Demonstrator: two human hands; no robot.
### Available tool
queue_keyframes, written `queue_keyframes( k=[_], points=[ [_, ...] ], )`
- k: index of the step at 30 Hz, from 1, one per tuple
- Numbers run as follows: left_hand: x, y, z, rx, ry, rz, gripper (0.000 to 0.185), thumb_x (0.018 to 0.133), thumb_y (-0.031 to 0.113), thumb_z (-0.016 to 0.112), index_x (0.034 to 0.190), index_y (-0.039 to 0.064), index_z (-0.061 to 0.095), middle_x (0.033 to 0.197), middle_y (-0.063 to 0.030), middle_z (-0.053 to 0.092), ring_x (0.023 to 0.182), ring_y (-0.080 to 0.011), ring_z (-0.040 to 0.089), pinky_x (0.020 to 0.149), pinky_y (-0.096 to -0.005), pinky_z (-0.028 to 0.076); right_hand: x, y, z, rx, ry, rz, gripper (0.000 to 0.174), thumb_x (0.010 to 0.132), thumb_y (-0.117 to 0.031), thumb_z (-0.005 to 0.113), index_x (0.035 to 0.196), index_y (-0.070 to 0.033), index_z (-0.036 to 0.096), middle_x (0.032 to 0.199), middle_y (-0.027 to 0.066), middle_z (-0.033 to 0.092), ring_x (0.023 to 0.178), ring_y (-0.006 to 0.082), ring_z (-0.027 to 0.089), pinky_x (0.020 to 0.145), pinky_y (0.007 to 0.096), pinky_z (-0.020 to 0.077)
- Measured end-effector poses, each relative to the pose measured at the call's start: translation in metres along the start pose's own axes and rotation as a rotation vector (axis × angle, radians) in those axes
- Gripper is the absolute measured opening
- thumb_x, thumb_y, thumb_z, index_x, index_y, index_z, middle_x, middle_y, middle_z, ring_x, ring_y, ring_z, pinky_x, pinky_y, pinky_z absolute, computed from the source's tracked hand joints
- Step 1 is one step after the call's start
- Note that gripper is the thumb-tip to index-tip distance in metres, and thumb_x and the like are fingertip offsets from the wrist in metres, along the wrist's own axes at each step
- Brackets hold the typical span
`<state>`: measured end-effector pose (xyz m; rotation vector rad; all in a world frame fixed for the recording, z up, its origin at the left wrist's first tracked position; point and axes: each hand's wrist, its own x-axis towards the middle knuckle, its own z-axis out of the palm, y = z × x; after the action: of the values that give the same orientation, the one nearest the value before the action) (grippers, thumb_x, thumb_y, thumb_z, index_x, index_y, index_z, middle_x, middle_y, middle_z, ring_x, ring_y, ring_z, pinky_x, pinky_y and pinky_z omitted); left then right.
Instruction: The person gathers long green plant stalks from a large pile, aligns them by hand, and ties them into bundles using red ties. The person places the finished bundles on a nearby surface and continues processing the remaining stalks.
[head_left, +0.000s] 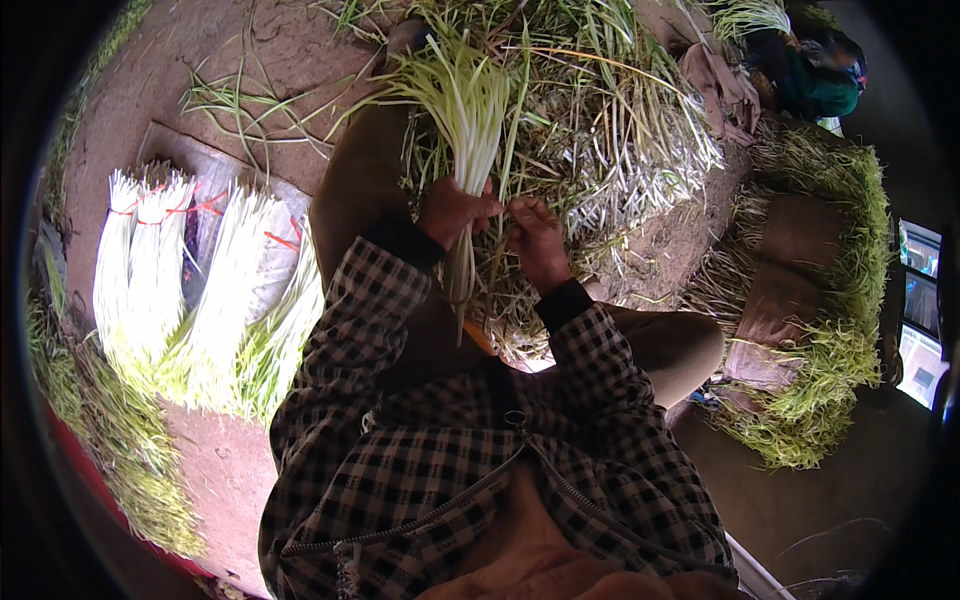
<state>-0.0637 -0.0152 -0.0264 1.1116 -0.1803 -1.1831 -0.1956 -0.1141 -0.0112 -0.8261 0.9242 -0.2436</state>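
My left hand (459, 211) is closed around a bunch of blanched leafy shoots (474, 142). Its yellow-green leaves fan out away from me, and its pale stem ends point down towards my lap. Just right of the bunch, my right hand (538, 241) has its thumb and fingertips pinched together. A thin leaf runs close to those fingertips, but whether they grip it is too small to tell. Under and beyond both hands spreads a loose heap of green leaves and dry stalks (592, 127).
Several white-stemmed bundles (217, 277), some with red ties, lie on a sheet (259, 285) at left. At right, more leafy shoots (840, 405) surround brown cloth covers (784, 300). Another person (821, 86) sits at upper right with a bunch of shoots. My bent knee (675, 349) borders the heap.
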Motion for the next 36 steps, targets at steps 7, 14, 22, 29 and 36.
queue_keyframes(
  k=[7, 14, 22, 29, 36],
  points=[
    [-0.003, 0.008, 0.003, -0.128, 0.033, 0.011, 0.029, 0.068, 0.000, 0.072, 0.090, 0.001, 0.053, 0.065, -0.0052, 0.056, 0.045, -0.0121, 0.051, 0.039, -0.0244, 0.040, -0.010, 0.002, -0.012, 0.216, -0.162, -0.062, 0.007, 0.092, -0.018, 0.054, 0.092, -0.011, 0.053, 0.083, 0.0016, 0.059, 0.060, 0.0072, 0.048, 0.049, 0.0205, 0.0366],
    [-0.001, 0.011, -0.006, -0.216, 0.088, 0.132, 0.031, 0.068, 0.000, 0.071, 0.092, 0.001, 0.052, 0.066, -0.0083, 0.059, 0.044, -0.0129, 0.050, 0.041, -0.0266, 0.041, -0.027, 0.000, -0.032, -0.339, -0.462, -0.032, 0.007, 0.092, -0.015, 0.053, 0.094, -0.009, 0.051, 0.080, 0.0027, 0.060, 0.065, 0.0104, 0.056, 0.054, 0.0250, 0.0449],
    [-0.004, 0.025, -0.012, -0.167, 0.131, 0.186, 0.030, 0.069, -0.003, 0.069, 0.091, 0.004, 0.050, 0.069, -0.0104, 0.058, 0.047, -0.0153, 0.051, 0.043, -0.0267, 0.041, -0.034, 0.073, -0.114, -1.730, -0.723, -0.256, 0.022, 0.088, -0.016, 0.046, 0.106, -0.006, 0.053, 0.085, 0.0152, 0.063, 0.080, 0.0319, 0.062, 0.070, 0.0411, 0.0490],
    [-0.009, 0.037, -0.017, -0.151, 0.154, 0.265, 0.028, 0.067, -0.003, 0.068, 0.087, 0.004, 0.050, 0.066, -0.0091, 0.058, 0.044, -0.0135, 0.049, 0.040, -0.0256, 0.039, -0.032, 0.089, -0.172, -2.077, -0.774, 0.200, 0.022, 0.089, -0.019, 0.044, 0.104, -0.007, 0.055, 0.083, 0.0162, 0.062, 0.082, 0.0343, 0.061, 0.072, 0.0418, 0.0486],
    [-0.015, 0.046, -0.023, -0.289, 0.133, 0.294, 0.028, 0.069, -0.005, 0.068, 0.087, 0.006, 0.050, 0.065, -0.0082, 0.057, 0.044, -0.0150, 0.049, 0.041, -0.0254, 0.039, -0.030, 0.098, -0.189, -2.204, -0.806, 0.356, 0.023, 0.090, -0.020, 0.043, 0.104, -0.008, 0.056, 0.083, 0.0164, 0.062, 0.082, 0.0343, 0.061, 0.072, 0.0418, 0.0488]
  ],
)
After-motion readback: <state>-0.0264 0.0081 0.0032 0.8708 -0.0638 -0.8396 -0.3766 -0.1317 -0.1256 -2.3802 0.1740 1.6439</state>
